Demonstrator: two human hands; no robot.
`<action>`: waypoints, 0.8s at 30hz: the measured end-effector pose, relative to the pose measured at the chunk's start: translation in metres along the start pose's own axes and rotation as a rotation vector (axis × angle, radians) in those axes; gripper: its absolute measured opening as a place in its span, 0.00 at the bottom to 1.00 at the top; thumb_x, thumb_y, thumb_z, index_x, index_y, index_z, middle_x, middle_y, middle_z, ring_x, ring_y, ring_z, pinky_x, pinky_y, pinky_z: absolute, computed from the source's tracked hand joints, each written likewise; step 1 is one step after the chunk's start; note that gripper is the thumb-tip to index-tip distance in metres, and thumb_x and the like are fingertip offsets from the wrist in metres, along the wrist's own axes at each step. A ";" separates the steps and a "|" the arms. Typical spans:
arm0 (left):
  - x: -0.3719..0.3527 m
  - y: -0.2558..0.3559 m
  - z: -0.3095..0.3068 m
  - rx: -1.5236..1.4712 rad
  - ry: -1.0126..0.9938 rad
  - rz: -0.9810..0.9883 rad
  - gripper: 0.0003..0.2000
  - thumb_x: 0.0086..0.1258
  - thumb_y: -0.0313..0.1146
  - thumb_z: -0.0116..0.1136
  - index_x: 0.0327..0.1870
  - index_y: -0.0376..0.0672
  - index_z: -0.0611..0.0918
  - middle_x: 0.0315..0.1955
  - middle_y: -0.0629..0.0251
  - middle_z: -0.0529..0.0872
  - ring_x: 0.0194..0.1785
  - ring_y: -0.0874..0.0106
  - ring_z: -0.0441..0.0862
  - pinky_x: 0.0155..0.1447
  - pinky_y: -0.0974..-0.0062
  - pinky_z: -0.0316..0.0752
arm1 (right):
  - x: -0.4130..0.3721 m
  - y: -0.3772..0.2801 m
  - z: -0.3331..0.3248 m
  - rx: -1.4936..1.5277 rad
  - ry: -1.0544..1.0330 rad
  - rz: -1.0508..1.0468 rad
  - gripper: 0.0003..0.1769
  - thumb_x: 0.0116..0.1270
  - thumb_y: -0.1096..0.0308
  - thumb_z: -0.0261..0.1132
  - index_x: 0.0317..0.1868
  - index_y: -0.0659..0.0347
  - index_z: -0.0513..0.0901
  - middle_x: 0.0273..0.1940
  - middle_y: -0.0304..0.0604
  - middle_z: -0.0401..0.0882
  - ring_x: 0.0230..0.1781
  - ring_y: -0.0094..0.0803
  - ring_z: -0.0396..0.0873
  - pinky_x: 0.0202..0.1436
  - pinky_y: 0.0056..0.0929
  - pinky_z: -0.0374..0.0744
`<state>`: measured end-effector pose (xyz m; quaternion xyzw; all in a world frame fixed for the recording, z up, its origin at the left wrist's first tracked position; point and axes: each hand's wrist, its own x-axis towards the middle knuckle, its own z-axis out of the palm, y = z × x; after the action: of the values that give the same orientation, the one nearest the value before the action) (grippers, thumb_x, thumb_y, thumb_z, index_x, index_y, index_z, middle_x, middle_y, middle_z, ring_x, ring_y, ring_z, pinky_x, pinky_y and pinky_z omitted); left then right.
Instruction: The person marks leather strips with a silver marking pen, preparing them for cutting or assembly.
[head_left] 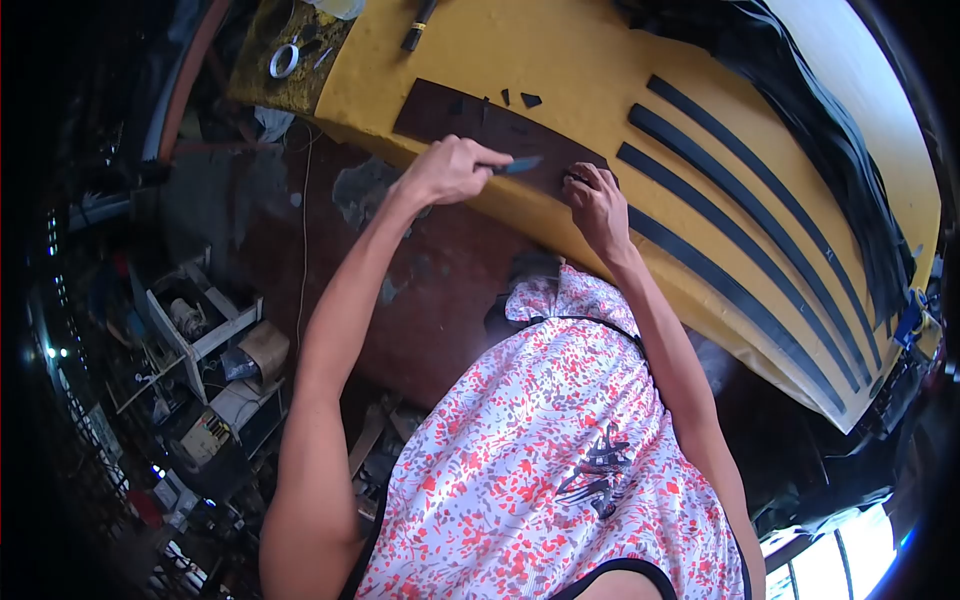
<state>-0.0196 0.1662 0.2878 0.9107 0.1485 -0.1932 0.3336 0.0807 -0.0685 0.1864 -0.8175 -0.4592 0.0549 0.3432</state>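
Note:
My left hand [448,172] is closed around the handle of a knife [520,165], its short blade pointing right over the near edge of a dark brown board [430,108]. My right hand [600,205] is by the board's right end, fingers curled and pinching a small dark piece. That piece looks like the end of a long black strip [720,280], which runs from under this hand to the lower right; the fingers partly hide the join. Small black scraps [531,100] lie on and beyond the board.
More black strips [740,210] lie side by side on the yellow-covered table [560,50]. A heap of black sheet material [800,90] runs along the far right. A black-handled tool [415,35] and a white tape roll [284,62] are at upper left. A wooden frame [205,330] stands on the floor.

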 end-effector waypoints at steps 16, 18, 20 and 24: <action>0.091 -0.014 0.049 0.331 0.704 0.053 0.18 0.66 0.37 0.58 0.58 0.62 0.80 0.40 0.61 0.81 0.44 0.59 0.79 0.49 0.61 0.73 | -0.005 0.003 -0.010 -0.046 0.040 -0.014 0.06 0.55 0.73 0.65 0.34 0.58 0.84 0.45 0.43 0.78 0.45 0.41 0.75 0.49 0.36 0.76; 0.095 -0.003 0.054 0.470 0.871 0.151 0.14 0.62 0.34 0.62 0.50 0.52 0.84 0.42 0.64 0.79 0.53 0.60 0.71 0.55 0.62 0.67 | -0.007 0.005 -0.010 -0.056 0.032 0.029 0.06 0.56 0.74 0.63 0.35 0.56 0.84 0.43 0.42 0.76 0.43 0.41 0.74 0.48 0.36 0.74; 0.078 0.024 0.057 0.295 0.702 0.239 0.12 0.63 0.32 0.60 0.47 0.50 0.85 0.39 0.61 0.81 0.45 0.60 0.77 0.50 0.64 0.71 | -0.008 0.001 -0.010 -0.046 0.009 0.105 0.09 0.55 0.74 0.63 0.38 0.57 0.81 0.40 0.43 0.75 0.44 0.41 0.74 0.47 0.37 0.72; 0.060 0.036 0.102 -0.072 0.378 0.311 0.10 0.60 0.29 0.65 0.43 0.45 0.86 0.37 0.60 0.83 0.46 0.58 0.81 0.52 0.66 0.75 | -0.006 0.001 -0.003 -0.137 0.007 0.183 0.18 0.52 0.72 0.67 0.44 0.60 0.74 0.40 0.47 0.75 0.45 0.43 0.74 0.48 0.37 0.71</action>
<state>0.0221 0.0810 0.2090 0.9301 0.0731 0.0396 0.3578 0.0795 -0.0754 0.1867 -0.8778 -0.3841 0.0515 0.2817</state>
